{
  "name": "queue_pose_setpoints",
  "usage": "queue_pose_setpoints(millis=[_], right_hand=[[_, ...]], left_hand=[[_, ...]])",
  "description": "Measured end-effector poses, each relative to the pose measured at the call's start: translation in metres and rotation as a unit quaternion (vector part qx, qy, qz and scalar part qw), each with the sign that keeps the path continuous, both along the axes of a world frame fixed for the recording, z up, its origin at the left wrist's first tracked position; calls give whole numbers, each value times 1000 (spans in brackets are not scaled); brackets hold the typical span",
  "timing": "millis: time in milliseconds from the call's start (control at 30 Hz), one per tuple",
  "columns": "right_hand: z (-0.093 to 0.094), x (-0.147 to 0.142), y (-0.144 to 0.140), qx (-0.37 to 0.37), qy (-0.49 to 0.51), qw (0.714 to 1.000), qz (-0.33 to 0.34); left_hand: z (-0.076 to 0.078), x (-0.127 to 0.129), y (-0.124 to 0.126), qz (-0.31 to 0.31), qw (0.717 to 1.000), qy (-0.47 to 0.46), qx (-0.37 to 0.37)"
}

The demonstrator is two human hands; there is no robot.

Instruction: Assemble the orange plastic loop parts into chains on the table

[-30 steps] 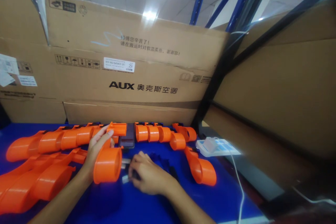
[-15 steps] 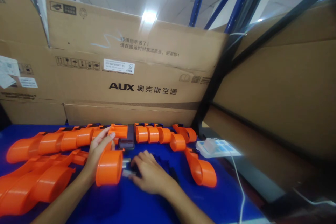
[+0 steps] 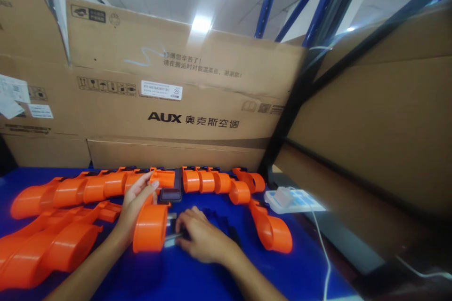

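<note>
gripping the orange plastic part [image 3: 150, 226] from its far side, my left hand [image 3: 136, 207] is wrapped around it just above the blue table [image 3: 197, 277]. my right hand [image 3: 201, 237] lies just beside its open end, fingers closed on a small metal piece [image 3: 170, 240].

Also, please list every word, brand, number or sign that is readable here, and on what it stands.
"AUX 奥克斯空调": printed on the large cardboard box.
"25": on the white sticker on that box; its small print is unreadable.
Handling symbols: printed on the box, too small to tell.
Upper Chinese lines: blurred.
Left paper labels: unreadable.
</note>
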State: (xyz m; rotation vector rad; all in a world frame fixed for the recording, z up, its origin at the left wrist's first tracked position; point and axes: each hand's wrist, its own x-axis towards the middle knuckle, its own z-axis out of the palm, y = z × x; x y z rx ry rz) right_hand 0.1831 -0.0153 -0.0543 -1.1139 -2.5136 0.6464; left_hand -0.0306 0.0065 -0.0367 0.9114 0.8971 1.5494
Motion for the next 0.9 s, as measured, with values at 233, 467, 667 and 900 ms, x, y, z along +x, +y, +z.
queue_pose_setpoints(millis=[233,467,667,900], right_hand=[[9,3,2,-6,86,996,-25],[16,13,19,7,387,910,-149],[17,12,18,-12,466,868,-171],[14,13,17,25,445,879,-168]], left_hand=[[-3,0,1,1,1000,25,9],[-9,6,1,1,999,27,28],[-15,11,-3,-61,989,117,68],[-21,10,-3,-74,983,149,77]])
